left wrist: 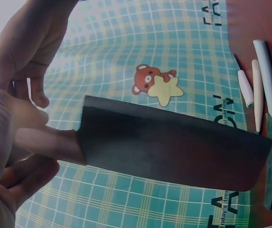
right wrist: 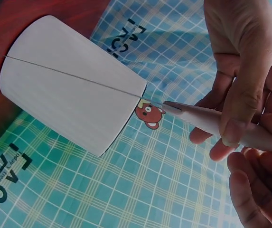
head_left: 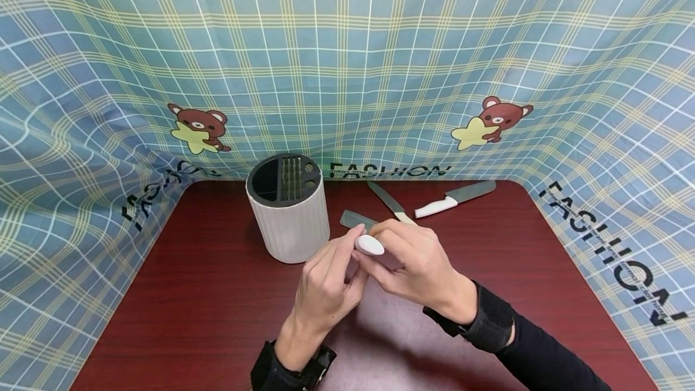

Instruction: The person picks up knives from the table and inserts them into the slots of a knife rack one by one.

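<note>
Both hands hold one cleaver with a pale handle. Its handle butt [head_left: 371,245] faces up between the fingers in the head view, where the hands hide the blade. The left wrist view shows the broad dark blade [left wrist: 171,145] hanging down; the right wrist view catches it nearly edge-on. My left hand [head_left: 324,285] grips the handle, thumb along it in the right wrist view. Thumb and fingers of my right hand [head_left: 415,264] pinch the handle's upper end. Left of the hands stands a white ribbed knife holder [head_left: 293,231], its black top bearing slots, two round holes and an open compartment.
Three knives lie behind the hands on the dark red table [head_left: 217,306]: a wide-bladed knife [head_left: 472,191] at the right, a narrow knife [head_left: 385,197], and a knife with a squared blade [head_left: 355,219], partly covered by the right hand. Checked cloth [head_left: 347,65] surrounds the table's back and sides.
</note>
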Motion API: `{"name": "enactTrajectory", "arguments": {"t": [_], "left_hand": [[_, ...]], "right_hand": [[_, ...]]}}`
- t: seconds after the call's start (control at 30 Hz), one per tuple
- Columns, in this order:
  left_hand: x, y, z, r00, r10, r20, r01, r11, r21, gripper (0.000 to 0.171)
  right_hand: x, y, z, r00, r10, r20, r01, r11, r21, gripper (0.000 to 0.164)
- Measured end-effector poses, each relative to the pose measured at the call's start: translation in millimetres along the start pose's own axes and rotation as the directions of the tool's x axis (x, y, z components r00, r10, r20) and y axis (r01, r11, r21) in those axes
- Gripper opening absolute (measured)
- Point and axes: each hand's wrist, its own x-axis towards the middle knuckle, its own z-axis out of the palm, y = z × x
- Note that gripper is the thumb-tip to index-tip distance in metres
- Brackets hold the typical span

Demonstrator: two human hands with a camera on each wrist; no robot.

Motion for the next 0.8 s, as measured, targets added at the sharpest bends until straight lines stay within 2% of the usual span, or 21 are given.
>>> {"name": "enactTrajectory", "arguments": {"t": [0.13, 0.4, 0.6, 0.8], "left_hand": [[0.1, 1.6, -1.1, 0.999, -0.019, 0.025, 0.019, 1.000, 0.003, 0.034], [2.2, 6.4, -0.6, 0.999, -0.040, 0.003, 0.040, 0.999, 0.031, 0.032], [8.0, 5.5, -6.7, 0.999, -0.025, 0.043, 0.025, 1.000, 0.008, 0.034], [19.1, 4.2, -13.6, 0.999, -0.001, 0.039, 0.002, 1.000, -0.015, 0.039]], "right_hand": [[0.2, -1.7, 0.3, 1.000, -0.020, -0.015, 0.020, 1.000, 0.001, 0.019], [1.1, -4.6, 0.5, 0.999, -0.034, -0.027, 0.033, 0.999, -0.020, 0.019], [4.0, -6.5, -0.5, 0.998, -0.041, -0.044, 0.039, 0.999, -0.031, 0.020], [7.4, -6.6, -2.4, 0.996, -0.051, -0.079, 0.052, 0.999, 0.015, 0.022]]}}
